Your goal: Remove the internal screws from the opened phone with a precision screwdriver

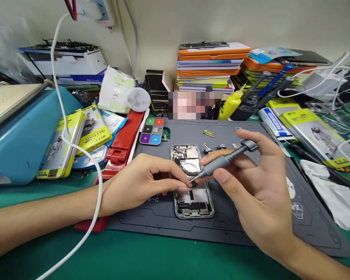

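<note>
An opened phone (196, 196) lies on the grey work mat (151, 221), its inner parts exposed. My right hand (256, 182) is closed round a grey screwdriver (218, 165), held slanted above the phone with the forefinger against its end cap. The thin shaft points down and left to my left fingertips. My left hand (151, 177) is closed in a pinch at the screwdriver's tip, over the phone's left side. Whatever those fingers hold, if anything, is hidden or too small to make out.
A magnetic-looking coloured tray (151, 131) and small round grey parts (221, 146) lie on the mat. A white cable (100, 186) hangs across my left forearm. Battery boxes (95, 132), a red tool (124, 144), a yellow bottle (231, 104) and stacked cases (208, 62) surround the mat.
</note>
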The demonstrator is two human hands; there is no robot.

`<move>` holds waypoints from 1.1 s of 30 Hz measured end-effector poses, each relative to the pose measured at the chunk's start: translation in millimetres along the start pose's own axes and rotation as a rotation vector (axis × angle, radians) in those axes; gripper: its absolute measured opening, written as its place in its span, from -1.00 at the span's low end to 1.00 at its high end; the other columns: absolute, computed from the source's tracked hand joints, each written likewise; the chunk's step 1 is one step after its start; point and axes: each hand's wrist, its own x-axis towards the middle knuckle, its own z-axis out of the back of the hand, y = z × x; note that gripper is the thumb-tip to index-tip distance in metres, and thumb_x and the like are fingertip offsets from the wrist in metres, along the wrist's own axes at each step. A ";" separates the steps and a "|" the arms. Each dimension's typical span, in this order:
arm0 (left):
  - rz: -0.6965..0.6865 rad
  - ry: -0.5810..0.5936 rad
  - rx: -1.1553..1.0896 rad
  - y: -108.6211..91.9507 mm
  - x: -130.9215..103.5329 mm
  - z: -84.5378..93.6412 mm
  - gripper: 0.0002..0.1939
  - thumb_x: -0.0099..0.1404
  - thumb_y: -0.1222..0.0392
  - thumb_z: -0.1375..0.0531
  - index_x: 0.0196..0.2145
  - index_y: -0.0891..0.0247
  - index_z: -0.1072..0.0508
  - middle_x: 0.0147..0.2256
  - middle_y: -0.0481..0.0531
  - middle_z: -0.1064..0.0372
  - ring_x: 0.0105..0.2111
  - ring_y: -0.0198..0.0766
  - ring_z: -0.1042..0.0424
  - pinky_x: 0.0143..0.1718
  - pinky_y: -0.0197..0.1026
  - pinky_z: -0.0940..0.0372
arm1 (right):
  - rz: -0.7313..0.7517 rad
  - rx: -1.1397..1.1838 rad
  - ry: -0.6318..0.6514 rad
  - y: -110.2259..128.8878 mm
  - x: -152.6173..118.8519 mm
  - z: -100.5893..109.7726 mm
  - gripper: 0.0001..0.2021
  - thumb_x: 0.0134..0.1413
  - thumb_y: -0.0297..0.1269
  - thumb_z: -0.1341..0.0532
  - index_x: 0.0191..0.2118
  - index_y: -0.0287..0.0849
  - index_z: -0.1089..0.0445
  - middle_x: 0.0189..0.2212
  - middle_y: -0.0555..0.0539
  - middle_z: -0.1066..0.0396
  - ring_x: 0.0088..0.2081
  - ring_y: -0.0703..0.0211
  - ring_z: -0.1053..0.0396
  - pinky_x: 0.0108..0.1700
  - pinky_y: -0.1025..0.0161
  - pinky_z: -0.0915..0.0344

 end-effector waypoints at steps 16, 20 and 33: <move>-0.009 -0.023 0.025 -1.5 -1.6 -0.6 -0.89 0.45 0.25 -0.34 -0.16 0.19 -0.72 -0.21 -0.15 -0.71 -0.19 -0.39 -0.65 -0.15 -0.52 -0.43 | -0.002 0.028 -0.006 -0.1 1.6 0.9 -0.54 0.39 -0.42 -0.26 0.26 0.13 -0.17 -0.15 -0.03 -0.58 -0.10 0.16 -0.57 -0.12 0.22 -0.68; -0.015 -0.018 0.015 -1.2 -1.3 0.0 -0.91 0.44 0.22 -0.37 -0.18 0.19 -0.72 -0.21 -0.14 -0.71 -0.18 -0.39 -0.65 -0.13 -0.51 -0.43 | -0.049 0.032 -0.005 1.2 2.3 1.0 -0.54 0.38 -0.40 -0.28 0.24 0.18 -0.19 -0.16 -0.03 -0.58 -0.14 0.10 -0.61 -0.14 0.11 -0.70; -0.021 0.007 0.022 -0.5 -2.5 0.2 -0.90 0.46 0.23 -0.35 -0.15 0.20 -0.72 -0.19 -0.10 -0.70 -0.18 -0.34 -0.65 -0.13 -0.44 -0.44 | -0.093 0.135 0.059 -0.2 5.0 2.4 -0.55 0.41 -0.43 -0.26 0.24 0.15 -0.16 -0.15 0.03 -0.59 -0.26 0.23 -0.63 -0.14 0.22 -0.70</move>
